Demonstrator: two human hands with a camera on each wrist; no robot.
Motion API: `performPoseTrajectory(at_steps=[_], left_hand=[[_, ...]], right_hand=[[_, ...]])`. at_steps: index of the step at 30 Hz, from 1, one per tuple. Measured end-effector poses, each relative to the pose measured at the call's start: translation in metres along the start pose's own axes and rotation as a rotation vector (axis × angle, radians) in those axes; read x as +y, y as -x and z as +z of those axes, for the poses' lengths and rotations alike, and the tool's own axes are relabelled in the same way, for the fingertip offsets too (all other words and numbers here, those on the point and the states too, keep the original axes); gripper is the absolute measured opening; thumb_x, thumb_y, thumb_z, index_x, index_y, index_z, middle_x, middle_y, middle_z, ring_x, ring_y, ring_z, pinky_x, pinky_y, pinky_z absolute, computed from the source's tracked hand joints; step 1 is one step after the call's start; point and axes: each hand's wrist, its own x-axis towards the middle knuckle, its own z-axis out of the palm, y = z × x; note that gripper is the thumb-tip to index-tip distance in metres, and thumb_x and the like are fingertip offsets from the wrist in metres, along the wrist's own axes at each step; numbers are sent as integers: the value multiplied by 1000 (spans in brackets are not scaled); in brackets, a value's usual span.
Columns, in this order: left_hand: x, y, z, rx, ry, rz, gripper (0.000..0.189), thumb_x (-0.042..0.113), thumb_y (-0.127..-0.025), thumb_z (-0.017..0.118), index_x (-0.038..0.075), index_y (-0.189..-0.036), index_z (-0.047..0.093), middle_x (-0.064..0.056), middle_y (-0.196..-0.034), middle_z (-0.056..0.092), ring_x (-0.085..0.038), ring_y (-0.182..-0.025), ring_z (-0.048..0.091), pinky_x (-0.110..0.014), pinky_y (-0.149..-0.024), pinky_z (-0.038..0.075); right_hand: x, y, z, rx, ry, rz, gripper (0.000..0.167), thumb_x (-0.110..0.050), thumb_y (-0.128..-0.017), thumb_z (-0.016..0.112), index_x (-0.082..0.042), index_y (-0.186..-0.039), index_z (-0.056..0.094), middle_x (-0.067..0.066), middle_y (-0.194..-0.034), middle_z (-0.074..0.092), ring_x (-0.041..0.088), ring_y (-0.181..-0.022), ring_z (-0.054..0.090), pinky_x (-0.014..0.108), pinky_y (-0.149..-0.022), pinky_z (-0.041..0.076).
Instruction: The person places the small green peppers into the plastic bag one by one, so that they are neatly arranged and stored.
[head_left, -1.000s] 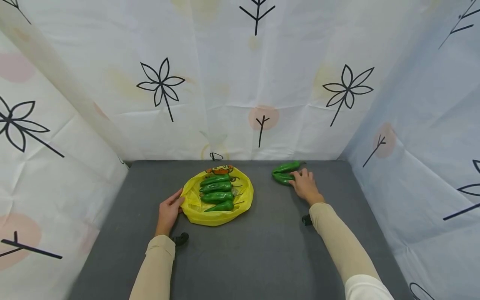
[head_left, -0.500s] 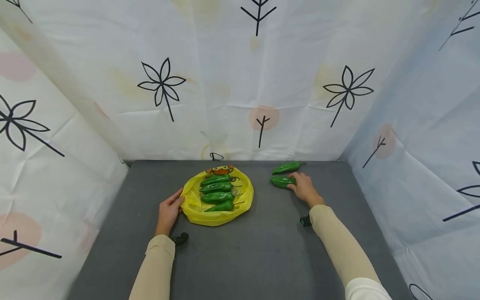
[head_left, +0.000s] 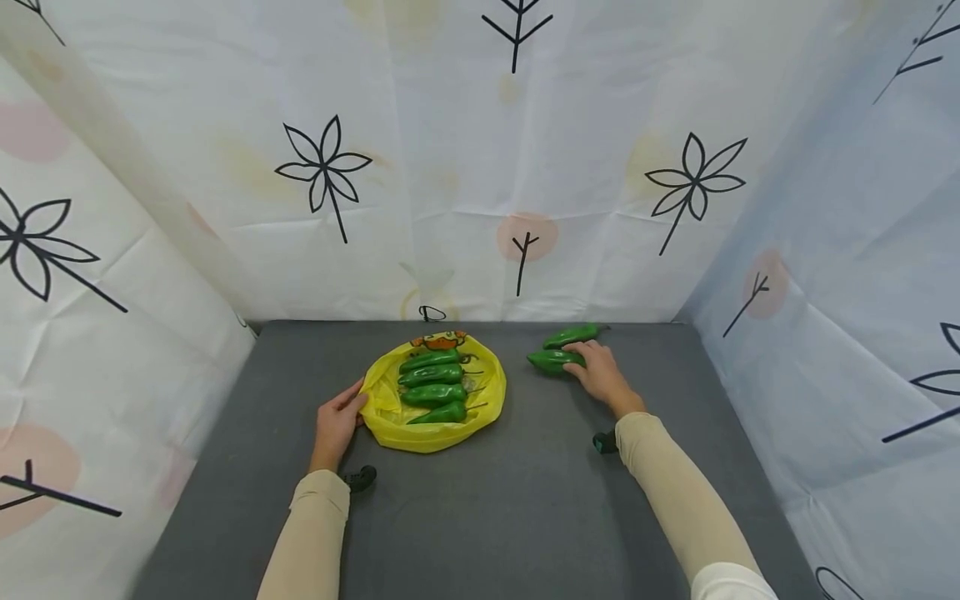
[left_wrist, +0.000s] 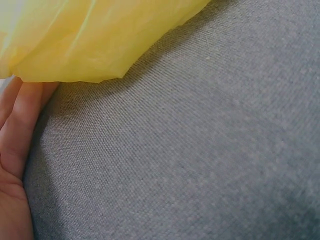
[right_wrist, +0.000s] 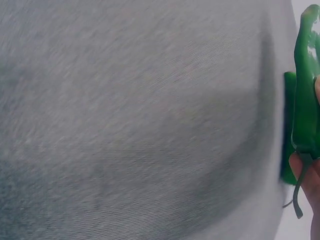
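My right hand (head_left: pixel 606 381) grips a green chili pepper (head_left: pixel 550 361) near its stem end, at the back right of the table. In the right wrist view this pepper (right_wrist: pixel 305 110) and its curved stem show at the right edge, with fingertips (right_wrist: pixel 311 182) on it. A second green pepper (head_left: pixel 572 336) lies just behind. At the left, my left hand (head_left: pixel 335 425) holds the rim of a yellow plastic bag (head_left: pixel 382 421), its mouth spread wide. Several green peppers (head_left: pixel 433 395) lie in a row inside the bag. The left wrist view has fingers (left_wrist: pixel 25 107) partly hidden under the yellow plastic (left_wrist: pixel 95 50).
A dark grey table (head_left: pixel 480 517) spreads under everything. White cloth (head_left: pixel 450 167) with printed plants and leaves rises at the back and on both sides. Dark straps or devices (head_left: pixel 362 478) sit at both wrists.
My right hand has drawn the front pepper slightly left and away from the one behind it, which lies nearly where it was. The left hand and the bag have stayed in place.
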Motion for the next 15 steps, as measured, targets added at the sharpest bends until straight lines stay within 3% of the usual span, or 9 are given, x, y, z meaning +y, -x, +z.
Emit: performPoseTrajectory(at_steps=[10,15], left_hand=[[0,1,1,1,3,24,49,44,-100,63,26,-146,59,-16,-140,65,-3,-87,63,-15,-72,54],[0,0,1,2,16,11,46,42,-101,64,28,-144,60,-12,-142,64,-2,-87,63,-14,-72,54]], right_hand=[[-18,-7,-11,67,-31,-86,40,-18,-99,67,-8,-137,62,21,-131,61,40,-117,54,57,-98,42],[-27,-10,-16,45,-53,-101,39,-20,-98,70,-9,-135,65,17,-130,65,37,-118,55,57,-101,43]])
